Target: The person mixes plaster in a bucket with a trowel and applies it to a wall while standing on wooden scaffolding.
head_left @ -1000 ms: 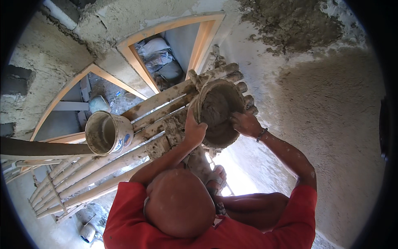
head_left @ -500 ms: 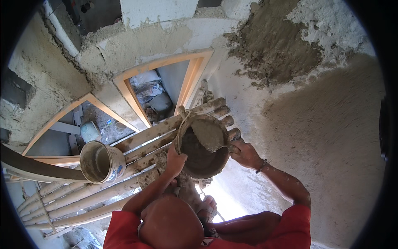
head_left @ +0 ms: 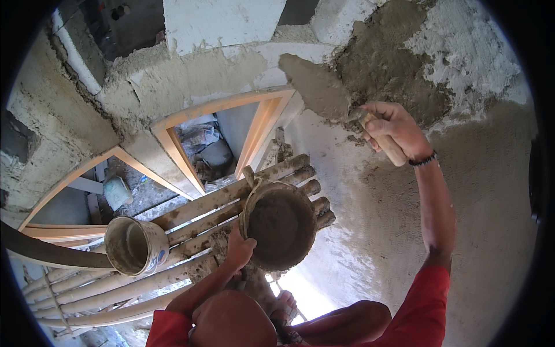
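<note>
A trowel (head_left: pixel 386 143) with a wooden handle is gripped in my right hand (head_left: pixel 402 128), up against the wall. Its blade appears to be the grey, mortar-covered shape pointing left, over or touching the patch of wet mortar (head_left: pixel 384 58). Low in front of me, my left hand (head_left: pixel 239 250) is closed on the rim of a round mortar bucket (head_left: pixel 296 264), which is tilted toward me. Grey wet mortar (head_left: pixel 280 222) lies inside that bucket.
Bamboo poles (head_left: pixel 202 196) form a platform under the buckets. A second, mortar-stained white bucket (head_left: pixel 157 247) stands on it at left. Beyond are arched openings with wooden frames (head_left: pixel 219 107). The plastered wall (head_left: pixel 399 231) curves along the right. My bare foot (head_left: pixel 284 306) shows below.
The right hand has lifted the trowel from the bucket, up and right to the wall. My left hand stays on the rim, and the bucket sits slightly lower in view.
</note>
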Tool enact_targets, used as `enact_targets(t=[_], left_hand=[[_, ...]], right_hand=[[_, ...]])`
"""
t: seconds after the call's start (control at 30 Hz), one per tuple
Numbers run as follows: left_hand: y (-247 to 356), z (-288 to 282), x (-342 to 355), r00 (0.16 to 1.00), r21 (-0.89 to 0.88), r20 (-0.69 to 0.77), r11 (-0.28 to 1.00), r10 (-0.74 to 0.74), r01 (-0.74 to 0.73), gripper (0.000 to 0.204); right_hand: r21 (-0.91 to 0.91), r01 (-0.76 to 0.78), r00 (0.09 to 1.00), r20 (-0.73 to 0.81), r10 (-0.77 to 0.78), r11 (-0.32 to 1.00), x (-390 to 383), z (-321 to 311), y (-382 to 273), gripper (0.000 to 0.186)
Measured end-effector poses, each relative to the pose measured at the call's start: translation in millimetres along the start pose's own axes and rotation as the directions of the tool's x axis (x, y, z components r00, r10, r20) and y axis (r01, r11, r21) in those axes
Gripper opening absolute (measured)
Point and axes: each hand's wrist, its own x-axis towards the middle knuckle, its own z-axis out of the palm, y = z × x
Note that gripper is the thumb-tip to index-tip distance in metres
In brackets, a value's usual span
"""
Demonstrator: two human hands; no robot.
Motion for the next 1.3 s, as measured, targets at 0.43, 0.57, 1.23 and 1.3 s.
enact_targets(t=[0.43, 0.57, 1.23, 1.3], left_hand=[[15, -6, 4, 0.982, -0.090, 0.019, 0.978, -0.186, 0.187, 0.069], [10, 0, 3, 0.996, -0.026, 0.006, 0.996, -0.086, 0.087, 0.069], [4, 2, 9, 0.999, -0.092, 0.008, 0.995, -0.046, 0.046, 0.065], [7, 2, 8, 0.997, -0.112, 0.021, 0.991, -0.073, 0.075, 0.065]], right_hand=[[-0.382, -0.181, 0.863, -0.503, -0.040, 0.906, 29, -46, 30, 0.039], [-0.110, -0.315, 0.895, -0.365, 0.256, 0.943, 39, 14, 139, 0.030], [0.021, -0.148, 0.792, -0.596, 0.131, 0.989, 135, 23, 239, 0.016], [0.019, -0.147, 0.774, -0.621, 0.127, 0.989, 129, 24, 238, 0.018]])
